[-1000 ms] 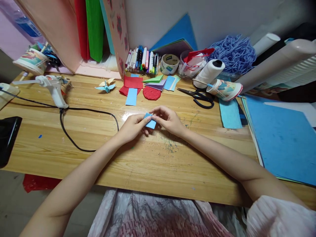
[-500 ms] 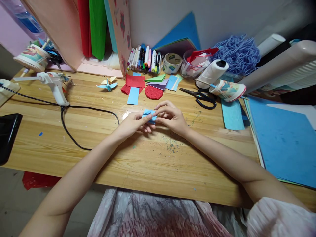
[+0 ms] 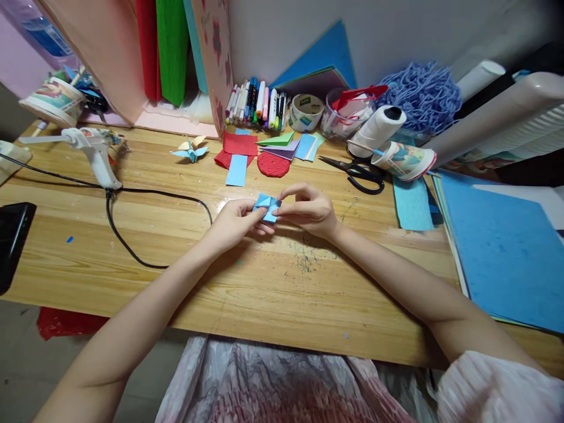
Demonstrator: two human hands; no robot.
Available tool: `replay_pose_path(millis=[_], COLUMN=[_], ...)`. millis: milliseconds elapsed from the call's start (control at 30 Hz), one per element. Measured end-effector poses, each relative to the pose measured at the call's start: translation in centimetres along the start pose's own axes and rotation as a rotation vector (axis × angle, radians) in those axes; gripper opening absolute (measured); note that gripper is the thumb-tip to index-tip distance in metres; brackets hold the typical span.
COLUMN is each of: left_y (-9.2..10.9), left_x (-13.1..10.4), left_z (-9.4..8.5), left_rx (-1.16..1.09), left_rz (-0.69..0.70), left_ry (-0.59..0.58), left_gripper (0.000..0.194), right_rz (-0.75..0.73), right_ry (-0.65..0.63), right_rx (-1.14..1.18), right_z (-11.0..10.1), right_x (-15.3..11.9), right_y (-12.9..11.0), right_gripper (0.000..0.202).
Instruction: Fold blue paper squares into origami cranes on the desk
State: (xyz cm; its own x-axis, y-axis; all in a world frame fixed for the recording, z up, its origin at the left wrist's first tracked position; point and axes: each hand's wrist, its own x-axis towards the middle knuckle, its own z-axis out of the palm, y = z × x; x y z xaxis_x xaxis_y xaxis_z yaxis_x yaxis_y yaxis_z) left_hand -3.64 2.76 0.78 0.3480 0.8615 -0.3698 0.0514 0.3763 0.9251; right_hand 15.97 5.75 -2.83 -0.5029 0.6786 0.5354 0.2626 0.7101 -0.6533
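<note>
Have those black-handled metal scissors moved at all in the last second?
No. The black-handled metal scissors lie as before, to the right of the round, crinkled red paper disc; only the camera's view has shifted slightly.

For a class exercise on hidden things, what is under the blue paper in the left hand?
Under the blue paper, fingertips of the left hand show past its lower edge, over the table. What the paper covers cannot be seen.

Small blue paper (image 3: pixel 270 206), squarish, folded, triangular flap (image 3: pixel 263 201) on top; in left hand (image 3: pixel 240 220), right hand (image 3: pixel 312 211) touching.
</note>
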Motion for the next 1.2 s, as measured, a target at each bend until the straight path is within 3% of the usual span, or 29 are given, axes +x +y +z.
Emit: replay_pose_path(millis=[300, 533, 700, 933, 1200], left_y=[0.4, -0.5, -1.1, -1.5, -1.1], left_x=[-0.1, 0.1, 0.2, 0.6, 1.0], left_z=[0.3, 0.5, 0.6, 0.7, 0.6], left_rx=[-0.002, -0.027, 0.023, 0.081, -0.025], left_rz=[0.024, 0.070, 0.135, 0.054, -0.039], left_ry=[-0.035, -0.003, -0.008, 0.006, -0.007], left_gripper=[0.036, 0.033, 0.029, 0.023, 0.017], right_rz=[-0.044, 0.286, 0.395, 0.594, 0.690], right_ry=[0.008, 0.037, 0.068, -0.017, 0.110], right_rx=[0.004, 0.177, 0.312, 0.471, 0.652], right_z=[0.2, 0.8, 1.5, 1.5, 1.7], right_x=[-0.2, 0.2, 0.3, 0.3, 0.7], right_y=[-0.4, -1.5, -1.2, -1.0, -1.2], right_gripper=[0.008, 0.007, 0.010, 0.020, 0.043])
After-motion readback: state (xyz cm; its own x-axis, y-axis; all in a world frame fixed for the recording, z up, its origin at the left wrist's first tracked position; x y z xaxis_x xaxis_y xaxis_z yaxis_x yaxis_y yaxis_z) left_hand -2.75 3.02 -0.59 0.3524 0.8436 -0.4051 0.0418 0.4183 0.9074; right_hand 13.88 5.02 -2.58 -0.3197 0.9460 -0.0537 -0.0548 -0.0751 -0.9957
